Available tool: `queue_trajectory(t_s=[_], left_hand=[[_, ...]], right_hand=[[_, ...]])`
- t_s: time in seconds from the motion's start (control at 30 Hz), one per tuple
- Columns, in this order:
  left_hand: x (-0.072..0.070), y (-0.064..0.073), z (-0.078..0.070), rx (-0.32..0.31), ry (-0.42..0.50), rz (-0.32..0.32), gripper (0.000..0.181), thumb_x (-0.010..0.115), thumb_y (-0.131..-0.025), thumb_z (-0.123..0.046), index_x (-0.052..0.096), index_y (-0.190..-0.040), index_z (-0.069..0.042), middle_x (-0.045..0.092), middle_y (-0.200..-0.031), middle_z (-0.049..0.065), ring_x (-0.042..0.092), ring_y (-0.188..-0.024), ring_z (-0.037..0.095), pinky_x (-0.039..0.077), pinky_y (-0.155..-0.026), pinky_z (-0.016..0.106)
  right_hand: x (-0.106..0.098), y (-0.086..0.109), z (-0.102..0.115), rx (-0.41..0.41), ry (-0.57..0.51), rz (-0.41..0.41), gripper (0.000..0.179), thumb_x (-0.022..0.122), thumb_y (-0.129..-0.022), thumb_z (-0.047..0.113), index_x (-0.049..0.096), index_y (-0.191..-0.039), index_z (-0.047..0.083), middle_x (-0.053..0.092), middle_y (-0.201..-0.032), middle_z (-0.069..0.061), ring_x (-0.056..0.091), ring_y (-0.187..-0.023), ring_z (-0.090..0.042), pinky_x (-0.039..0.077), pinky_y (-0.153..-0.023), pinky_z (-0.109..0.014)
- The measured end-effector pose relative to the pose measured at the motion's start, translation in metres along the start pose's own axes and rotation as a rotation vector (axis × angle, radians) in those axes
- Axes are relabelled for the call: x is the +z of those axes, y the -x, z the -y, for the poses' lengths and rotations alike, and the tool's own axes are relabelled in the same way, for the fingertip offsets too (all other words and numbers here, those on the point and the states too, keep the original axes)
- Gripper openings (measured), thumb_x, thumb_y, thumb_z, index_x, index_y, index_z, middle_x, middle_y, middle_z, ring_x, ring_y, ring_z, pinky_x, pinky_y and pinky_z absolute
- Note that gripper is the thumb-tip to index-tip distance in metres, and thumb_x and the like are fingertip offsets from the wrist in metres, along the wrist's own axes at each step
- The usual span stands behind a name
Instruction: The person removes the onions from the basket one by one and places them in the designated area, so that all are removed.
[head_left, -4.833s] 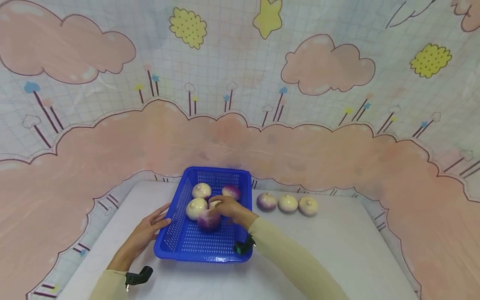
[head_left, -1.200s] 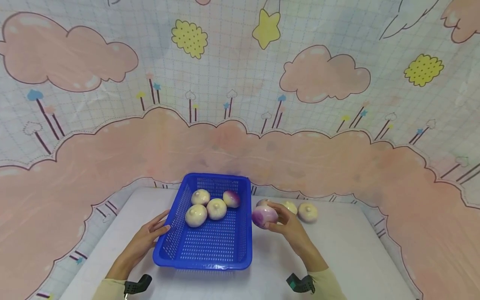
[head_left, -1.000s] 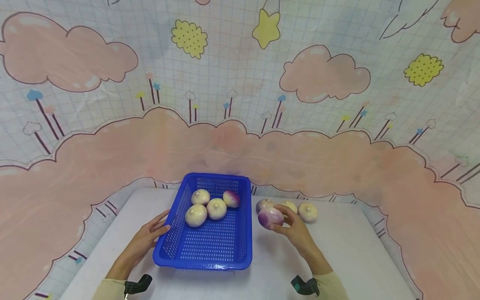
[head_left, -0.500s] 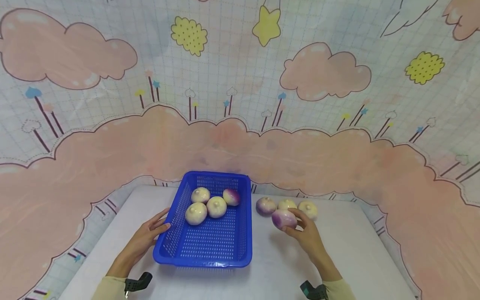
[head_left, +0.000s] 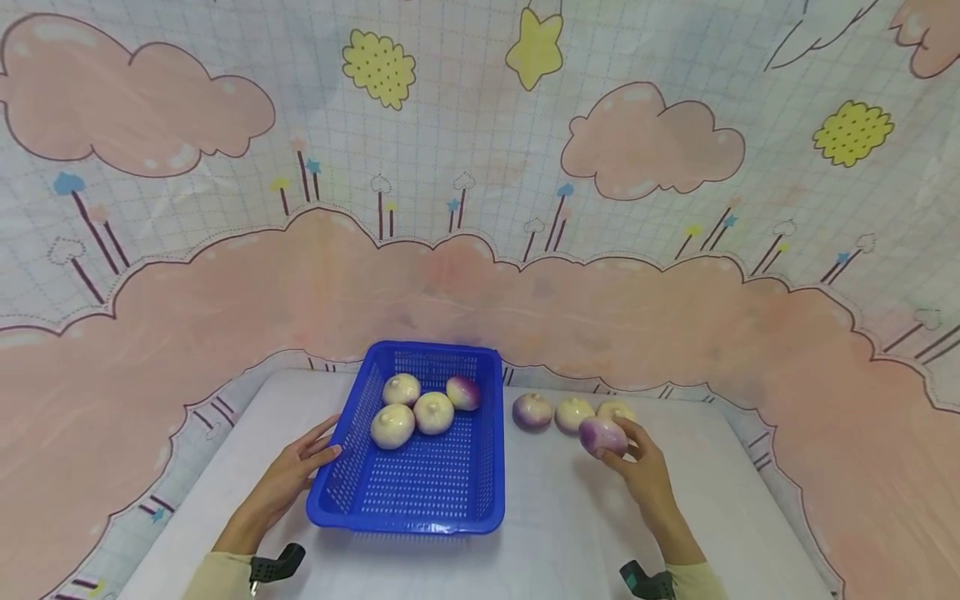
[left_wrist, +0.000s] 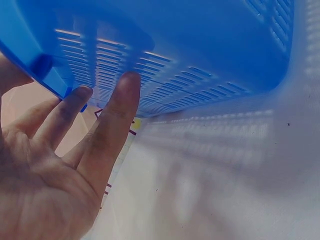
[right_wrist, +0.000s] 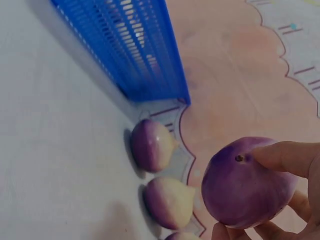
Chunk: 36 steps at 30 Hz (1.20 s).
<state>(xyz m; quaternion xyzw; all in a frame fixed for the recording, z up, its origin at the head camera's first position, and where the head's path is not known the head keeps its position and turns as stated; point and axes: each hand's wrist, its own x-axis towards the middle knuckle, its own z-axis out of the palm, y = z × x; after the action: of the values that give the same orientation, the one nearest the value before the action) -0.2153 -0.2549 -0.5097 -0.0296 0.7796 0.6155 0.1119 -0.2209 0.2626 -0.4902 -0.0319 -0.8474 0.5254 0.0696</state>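
My right hand [head_left: 647,473] pinches a purple-and-white turnip [head_left: 602,437] between thumb and fingers, in front of a row of three turnips on the table. In the right wrist view, the held turnip [right_wrist: 245,187] shows its purple end with a small brown stem scar. On the left, my left hand [head_left: 288,471] grips the long rim of a blue perforated basket [head_left: 427,492]. Its thumb lies at the rim, while its fingers [left_wrist: 112,130] reach along the outer wall in the left wrist view. Several turnips sit at the basket's far end, including a white one [head_left: 433,413].
The row beside the basket has a purplish turnip [head_left: 532,412], a pale one [head_left: 574,415] and another pale one [head_left: 617,409], partly covered by the held turnip. A white table [head_left: 555,542] lies beneath. Patterned cloth [head_left: 600,308] rises behind and at the sides.
The right hand has taken the turnip out of the basket and carried it rightward, past the front of the row to its right end. The left hand stays at the basket's rim.
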Motion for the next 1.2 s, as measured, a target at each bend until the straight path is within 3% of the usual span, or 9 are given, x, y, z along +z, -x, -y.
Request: queue_trajectory(t_s=[0.23, 0.47, 0.67, 0.77, 0.87, 1.03, 1.2], left_hand=[[0.001, 0.001, 0.001, 0.004, -0.005, -0.005, 0.071, 0.057, -0.09, -0.042, 0.02, -0.149, -0.03, 0.029, -0.152, 0.016, 0.039, -0.133, 0.042, 0.041, -0.098, 0.06], [0.0, 0.0, 0.001, 0.002, 0.002, -0.003, 0.071, 0.057, -0.09, -0.042, 0.019, -0.149, -0.03, 0.028, -0.153, 0.017, 0.04, -0.132, 0.041, 0.042, -0.097, 0.06], [-0.002, -0.001, 0.003, -0.001, 0.001, -0.002, 0.073, 0.058, -0.089, -0.043, 0.019, -0.149, -0.031, 0.027, -0.153, 0.016, 0.04, -0.132, 0.041, 0.042, -0.098, 0.06], [-0.002, -0.002, 0.003, 0.0, 0.002, -0.001, 0.073, 0.058, -0.088, -0.044, 0.019, -0.149, -0.031, 0.027, -0.153, 0.016, 0.039, -0.133, 0.041, 0.04, -0.098, 0.061], [-0.002, -0.003, 0.004, 0.002, -0.003, 0.004, 0.073, 0.057, -0.089, -0.044, 0.018, -0.149, -0.031, 0.027, -0.153, 0.016, 0.039, -0.133, 0.041, 0.04, -0.098, 0.061], [-0.002, -0.003, 0.004, 0.0, -0.003, 0.001, 0.073, 0.057, -0.089, -0.044, 0.018, -0.149, -0.031, 0.027, -0.153, 0.016, 0.04, -0.133, 0.041, 0.041, -0.098, 0.061], [-0.001, -0.002, 0.002, -0.003, 0.001, 0.004, 0.072, 0.057, -0.089, -0.043, 0.018, -0.149, -0.031, 0.027, -0.153, 0.017, 0.041, -0.132, 0.041, 0.042, -0.098, 0.06]], right_hand=[[-0.016, -0.006, -0.008, 0.079, -0.02, -0.055, 0.061, 0.072, -0.081, 0.025, 0.044, -0.134, 0.017, 0.042, -0.142, -0.01, 0.046, -0.122, -0.03, 0.044, -0.092, -0.032], [-0.031, -0.014, -0.014, 0.118, -0.015, -0.112, 0.062, 0.069, -0.084, 0.026, 0.039, -0.138, 0.015, 0.038, -0.145, -0.01, 0.043, -0.125, -0.031, 0.043, -0.096, -0.037], [-0.039, -0.029, -0.027, 0.089, -0.019, -0.191, 0.061, 0.07, -0.083, 0.019, 0.041, -0.136, 0.011, 0.043, -0.14, -0.011, 0.046, -0.117, -0.025, 0.043, -0.079, -0.014], [-0.043, -0.037, -0.035, 0.084, 0.009, -0.232, 0.061, 0.07, -0.082, 0.02, 0.042, -0.135, 0.011, 0.045, -0.138, -0.011, 0.046, -0.114, -0.022, 0.041, -0.073, -0.011], [-0.048, -0.044, -0.043, 0.115, 0.036, -0.241, 0.061, 0.069, -0.083, 0.022, 0.04, -0.136, 0.012, 0.042, -0.141, -0.013, 0.045, -0.116, -0.026, 0.043, -0.079, -0.021], [-0.054, -0.057, -0.054, 0.132, 0.109, -0.232, 0.06, 0.065, -0.085, 0.018, 0.037, -0.138, 0.009, 0.037, -0.145, -0.021, 0.04, -0.126, -0.04, 0.042, -0.097, -0.05], [-0.058, -0.071, -0.065, 0.108, 0.187, -0.278, 0.06, 0.066, -0.082, 0.015, 0.041, -0.135, 0.005, 0.042, -0.138, -0.027, 0.039, -0.126, -0.044, 0.034, -0.103, -0.055]])
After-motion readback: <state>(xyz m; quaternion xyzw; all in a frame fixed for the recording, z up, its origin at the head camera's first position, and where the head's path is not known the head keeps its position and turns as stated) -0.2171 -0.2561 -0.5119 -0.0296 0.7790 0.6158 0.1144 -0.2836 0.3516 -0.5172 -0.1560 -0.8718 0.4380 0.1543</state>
